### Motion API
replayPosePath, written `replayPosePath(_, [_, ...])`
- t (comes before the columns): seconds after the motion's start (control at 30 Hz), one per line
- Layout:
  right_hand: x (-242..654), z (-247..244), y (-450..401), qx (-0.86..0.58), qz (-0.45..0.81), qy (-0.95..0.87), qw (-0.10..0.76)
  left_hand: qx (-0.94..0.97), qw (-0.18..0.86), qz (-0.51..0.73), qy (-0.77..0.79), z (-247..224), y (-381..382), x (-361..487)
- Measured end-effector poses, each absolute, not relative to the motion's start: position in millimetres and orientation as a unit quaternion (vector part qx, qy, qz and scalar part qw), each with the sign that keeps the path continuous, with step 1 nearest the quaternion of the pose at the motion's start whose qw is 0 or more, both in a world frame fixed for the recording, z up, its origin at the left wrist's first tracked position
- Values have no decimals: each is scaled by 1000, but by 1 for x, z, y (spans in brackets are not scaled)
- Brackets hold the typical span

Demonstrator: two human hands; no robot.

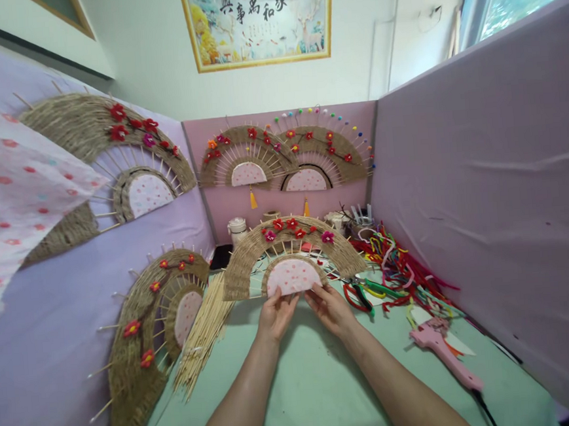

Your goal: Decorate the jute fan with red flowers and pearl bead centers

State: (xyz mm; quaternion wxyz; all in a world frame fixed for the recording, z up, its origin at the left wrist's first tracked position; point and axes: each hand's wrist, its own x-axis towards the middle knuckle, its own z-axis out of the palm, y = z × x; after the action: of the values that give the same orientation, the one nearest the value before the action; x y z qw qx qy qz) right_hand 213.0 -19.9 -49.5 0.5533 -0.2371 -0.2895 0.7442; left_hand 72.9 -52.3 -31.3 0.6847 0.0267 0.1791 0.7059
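Note:
A woven fan of tan twine on thin sticks is held upright over the table, its dotted half-round centre facing me. Red and purple flowers sit along its upper band. At the lower edge of that centre, my left hand grips the left part, thumb in front. My right hand pinches the same edge a little further right. The fingers behind the fan are partly hidden.
Thin sticks lie left, beside another fan. To the right are coloured pipe cleaners, green-handled pliers, red-handled scissors and a pink glue gun. Finished fans hang on the pink back panel. Dotted cloth hangs at left.

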Motion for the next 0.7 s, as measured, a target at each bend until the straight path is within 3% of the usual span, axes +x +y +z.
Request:
replayPosePath(0.3, [212,-52,-24,-276,749,-339,498,24,682,709,176,-29,-50,67])
replayPosePath(0.7, [214,-68,-19,-385,661,-473,437,26,669,722,176,-24,-51,64])
